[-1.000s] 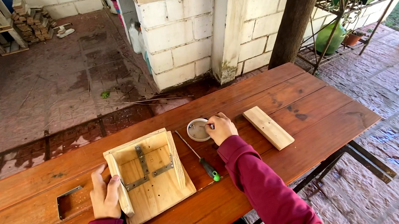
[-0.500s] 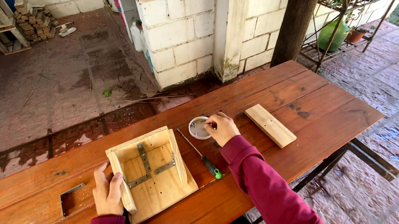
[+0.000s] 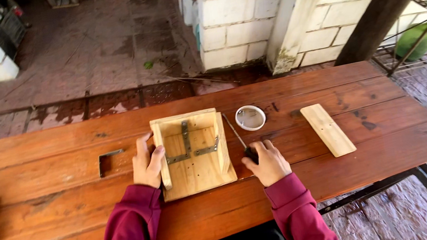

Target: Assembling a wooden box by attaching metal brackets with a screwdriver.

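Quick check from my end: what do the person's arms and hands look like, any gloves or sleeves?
Both arms wear long dark red sleeves of soft, slightly wrinkled fabric, with ribbed cuffs ending at the wrists. The left hand and the right hand are bare: no gloves. No rings, watch or markings show from this view.

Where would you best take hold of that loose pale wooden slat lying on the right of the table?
Probably across the middle of the wooden slat, pinching its two long edges from above. It lies flat on the table with bare wood all round, so only the thin edges offer purchase. The right hand, now on the screwdriver, is nearer.
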